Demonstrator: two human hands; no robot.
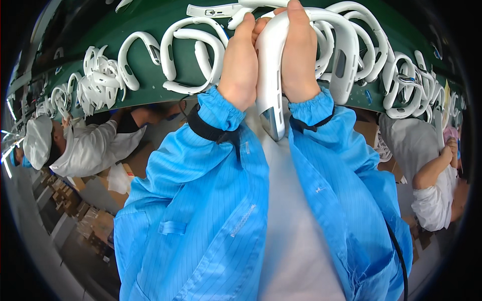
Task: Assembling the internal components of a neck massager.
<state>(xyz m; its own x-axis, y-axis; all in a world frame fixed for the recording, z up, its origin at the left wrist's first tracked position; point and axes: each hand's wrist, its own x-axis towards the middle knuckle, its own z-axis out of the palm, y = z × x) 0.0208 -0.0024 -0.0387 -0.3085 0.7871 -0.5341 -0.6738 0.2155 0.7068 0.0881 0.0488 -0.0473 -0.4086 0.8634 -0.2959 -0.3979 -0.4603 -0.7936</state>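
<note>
A white U-shaped neckband (271, 65) with slotted vents and a grey end piece is raised in front of me, its two ends pointing down toward my body. My left hand (240, 65) is closed at its left side near the top of the curve. On the inside of the curve, my right hand (299, 55) grips it with the thumb up; some fingers of both hands are hidden behind the white plastic. Just left of my left hand, another white neckband (169, 57) lies on the green table (150, 95), with a curved white piece (201, 35) inside its loop.
A heap of white curved parts (100, 80) sits at the left. More neckbands (371, 45) overlap beside my right hand, with others (404, 93) farther right. Co-workers sit at left (100, 145) and right (427, 150). A black strap (203, 125) circles my left cuff.
</note>
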